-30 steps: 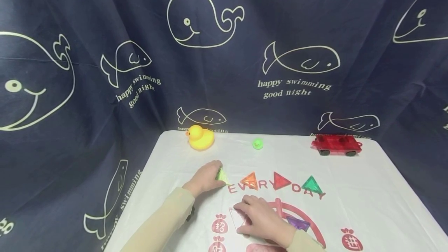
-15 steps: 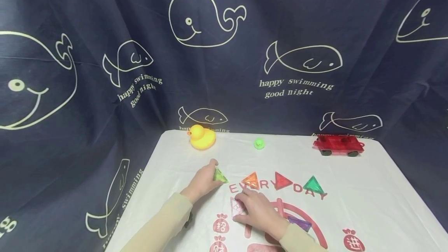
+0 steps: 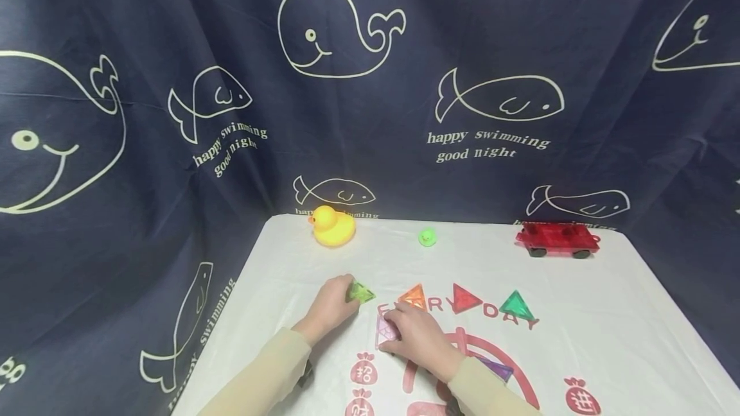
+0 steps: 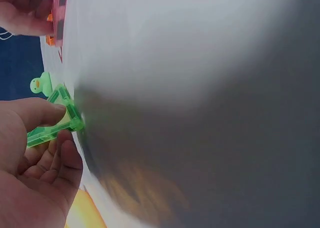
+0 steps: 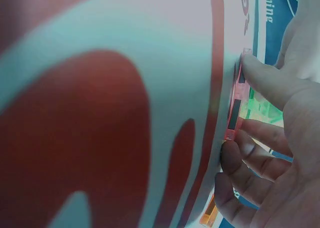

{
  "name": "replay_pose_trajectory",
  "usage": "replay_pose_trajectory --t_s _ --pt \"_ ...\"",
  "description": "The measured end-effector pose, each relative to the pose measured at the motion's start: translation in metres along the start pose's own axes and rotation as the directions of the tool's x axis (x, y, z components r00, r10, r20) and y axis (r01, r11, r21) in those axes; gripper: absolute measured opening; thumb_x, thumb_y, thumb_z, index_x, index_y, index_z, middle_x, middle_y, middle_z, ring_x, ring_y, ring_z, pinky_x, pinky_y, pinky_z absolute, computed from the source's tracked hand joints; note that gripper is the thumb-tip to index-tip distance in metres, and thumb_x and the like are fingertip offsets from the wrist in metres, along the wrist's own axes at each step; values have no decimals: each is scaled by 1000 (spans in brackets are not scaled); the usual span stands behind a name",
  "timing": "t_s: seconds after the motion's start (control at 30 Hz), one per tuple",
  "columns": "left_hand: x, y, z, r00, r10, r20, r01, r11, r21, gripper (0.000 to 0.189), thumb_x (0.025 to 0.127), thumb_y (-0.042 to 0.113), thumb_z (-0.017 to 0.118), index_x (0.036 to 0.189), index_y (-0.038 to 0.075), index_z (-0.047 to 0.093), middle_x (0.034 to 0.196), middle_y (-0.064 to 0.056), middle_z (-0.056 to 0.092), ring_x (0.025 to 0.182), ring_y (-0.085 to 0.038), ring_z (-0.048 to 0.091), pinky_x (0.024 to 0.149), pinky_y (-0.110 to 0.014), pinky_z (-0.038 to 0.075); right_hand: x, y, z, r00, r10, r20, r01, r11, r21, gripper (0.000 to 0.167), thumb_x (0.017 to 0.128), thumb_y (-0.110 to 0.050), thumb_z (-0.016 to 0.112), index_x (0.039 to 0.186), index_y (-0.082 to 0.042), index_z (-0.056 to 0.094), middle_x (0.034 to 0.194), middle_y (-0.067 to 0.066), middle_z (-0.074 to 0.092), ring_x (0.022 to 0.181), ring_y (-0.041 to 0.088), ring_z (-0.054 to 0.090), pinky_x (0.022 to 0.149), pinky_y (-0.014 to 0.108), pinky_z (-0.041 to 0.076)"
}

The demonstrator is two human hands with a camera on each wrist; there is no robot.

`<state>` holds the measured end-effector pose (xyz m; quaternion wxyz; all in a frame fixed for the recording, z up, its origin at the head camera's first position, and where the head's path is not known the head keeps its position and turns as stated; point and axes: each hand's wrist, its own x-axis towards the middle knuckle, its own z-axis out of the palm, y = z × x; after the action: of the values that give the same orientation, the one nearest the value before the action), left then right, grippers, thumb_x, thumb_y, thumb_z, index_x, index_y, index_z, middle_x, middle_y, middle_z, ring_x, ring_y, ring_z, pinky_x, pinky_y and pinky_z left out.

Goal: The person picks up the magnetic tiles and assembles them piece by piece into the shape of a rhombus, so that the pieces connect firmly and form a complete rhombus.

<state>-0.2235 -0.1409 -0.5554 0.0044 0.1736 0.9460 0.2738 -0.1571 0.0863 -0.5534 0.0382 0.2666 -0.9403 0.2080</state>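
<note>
My left hand (image 3: 331, 305) pinches a light green triangular magnetic tile (image 3: 362, 292) between thumb and fingers. In the left wrist view, the thumb lies over the green tile (image 4: 66, 119) and the other fingers curl below it. To the right and nearer, my right hand (image 3: 426, 340) grips a pale pink magnetic tile (image 3: 384, 331) by its edges. Dark magnets show along the pink tile's edge (image 5: 234, 112) in the right wrist view, with the thumb at one end and fingers at the other. The two tiles are close but apart; the pink tile's full outline is hidden.
Orange (image 3: 414, 296), red (image 3: 465, 299) and green (image 3: 516, 305) triangular tiles lie in a row. A purple tile (image 3: 496, 368) is partly behind the right arm. Along the back stand a yellow duck (image 3: 333, 228), a small green duck (image 3: 427, 237) and a red wheeled car base (image 3: 557, 239).
My right hand has carried the pink tile away from me, nearer the green one. The left hand has shifted slightly left and turned the green tile.
</note>
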Motion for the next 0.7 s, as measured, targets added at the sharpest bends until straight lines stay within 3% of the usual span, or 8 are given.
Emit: replay_pose_trajectory --t_s 0.13,0.27,0.47,0.7 --pt "-5 1 -1 1000 2 -5 -2 1000 6 14 87 11 77 89 11 63 69 4 52 61 -11 46 58 -30 45 5 0 0 1000 11 12 -11 1000 14 57 75 -45 92 115 -7 76 92 -5 60 77 10 55 74 36 54" --pt "-10 -1 1 1000 15 -16 -14 999 40 21 89 13 75 77 17 57 63 7 47 57 -9 43 54 -27 41 10 1 3 1000 27 17 -27 999 32 58 77 -44 91 119 -7 76 90 -7 57 74 7 50 73 34 53" --pt "-17 -3 3 1000 11 -25 -8 996 92 18 92 15 71 78 17 60 61 9 48 54 -8 44 52 -26 41 17 2 7 998 53 12 -54 996 73 57 78 -42 91 118 -5 75 89 -6 57 72 7 52 74 33 55" --pt "-22 -2 5 1000 -9 -26 11 997 81 15 96 15 67 82 14 60 63 7 50 55 -9 48 52 -27 44 24 2 9 998 71 0 -70 996 49 54 78 -42 91 115 -6 75 89 -5 58 73 8 54 74 34 55"
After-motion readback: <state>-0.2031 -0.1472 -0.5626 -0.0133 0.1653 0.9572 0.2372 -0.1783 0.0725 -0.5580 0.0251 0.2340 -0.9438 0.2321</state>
